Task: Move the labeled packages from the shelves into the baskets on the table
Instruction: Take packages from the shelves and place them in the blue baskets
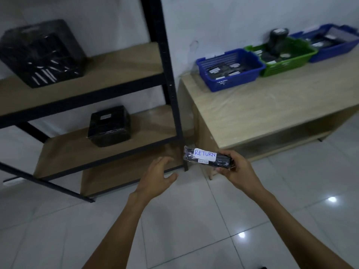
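Head view: right hand grips the right end of the black package labeled RETURN, long axis left-right, low over the floor by the shelves, left hand spread empty just beside its free end, baskets on the table ahead-right, nearer the right hand, their tags probably too blurred to match.
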The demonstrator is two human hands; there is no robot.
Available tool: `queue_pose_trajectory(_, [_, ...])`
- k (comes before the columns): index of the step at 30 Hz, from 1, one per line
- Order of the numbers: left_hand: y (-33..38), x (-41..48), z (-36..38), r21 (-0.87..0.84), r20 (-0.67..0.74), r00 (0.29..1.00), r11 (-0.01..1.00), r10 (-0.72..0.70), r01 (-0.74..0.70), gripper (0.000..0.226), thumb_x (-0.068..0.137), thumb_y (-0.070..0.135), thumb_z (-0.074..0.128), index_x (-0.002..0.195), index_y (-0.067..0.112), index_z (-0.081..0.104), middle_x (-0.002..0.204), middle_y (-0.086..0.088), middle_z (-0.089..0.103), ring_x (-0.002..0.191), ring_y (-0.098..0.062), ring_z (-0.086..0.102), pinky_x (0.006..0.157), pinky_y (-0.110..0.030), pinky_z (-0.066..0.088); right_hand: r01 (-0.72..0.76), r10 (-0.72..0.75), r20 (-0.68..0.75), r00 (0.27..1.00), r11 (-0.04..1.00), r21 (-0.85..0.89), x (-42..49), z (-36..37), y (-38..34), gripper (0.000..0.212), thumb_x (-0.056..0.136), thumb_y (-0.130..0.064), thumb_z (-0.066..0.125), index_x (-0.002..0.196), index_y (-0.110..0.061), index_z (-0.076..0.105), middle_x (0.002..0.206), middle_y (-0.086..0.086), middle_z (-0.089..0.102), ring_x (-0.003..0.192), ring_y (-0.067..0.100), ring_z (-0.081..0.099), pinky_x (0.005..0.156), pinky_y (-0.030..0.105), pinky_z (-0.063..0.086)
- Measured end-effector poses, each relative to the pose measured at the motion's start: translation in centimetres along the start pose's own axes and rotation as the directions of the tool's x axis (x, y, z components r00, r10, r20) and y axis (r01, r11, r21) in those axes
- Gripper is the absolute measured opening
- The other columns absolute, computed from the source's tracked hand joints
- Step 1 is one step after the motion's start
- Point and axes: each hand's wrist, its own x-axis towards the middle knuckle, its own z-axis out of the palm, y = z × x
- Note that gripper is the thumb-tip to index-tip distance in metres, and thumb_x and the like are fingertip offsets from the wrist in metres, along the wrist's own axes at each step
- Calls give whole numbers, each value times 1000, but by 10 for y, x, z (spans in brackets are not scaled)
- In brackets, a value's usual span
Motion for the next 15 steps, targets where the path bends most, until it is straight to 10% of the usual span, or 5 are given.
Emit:
queue_pose_trajectory(5, [87, 24, 48, -14, 61, 997, 998, 57, -56, 31, 87, 31, 67, 116, 23, 58, 111, 14, 55, 95, 2, 50, 71, -4, 38, -10, 10, -33, 999, 1000, 6, -14, -94, 26, 48, 74, -2, 76, 116, -20, 58, 111, 1, 63, 95, 10, 61, 77, 6, 46])
queue_pose_trajectory(11, [178, 63, 108, -49, 119, 990, 996, 74, -69, 31, 81, 38, 68, 107, 22, 63, 105, 6, 65, 94, -10, 61, 82, -35, 54, -41, 39, -50, 998, 999, -32, -16, -201, 64, 49, 76, -7, 76, 120, -19, 57, 111, -2, 60, 92, 3, 58, 74, 4, 44])
queue_pose_trajectory(15, [230, 95, 144, -46, 140, 986, 995, 93, -87, 27, 78, 47, 66, 96, 27, 61, 89, 14, 63, 81, -2, 59, 69, -27, 50, -79, 77, -90, 993, 997, -12, -6, -263, 87, 49, 77, -8, 74, 121, -21, 55, 112, -4, 58, 97, 11, 59, 79, 15, 49])
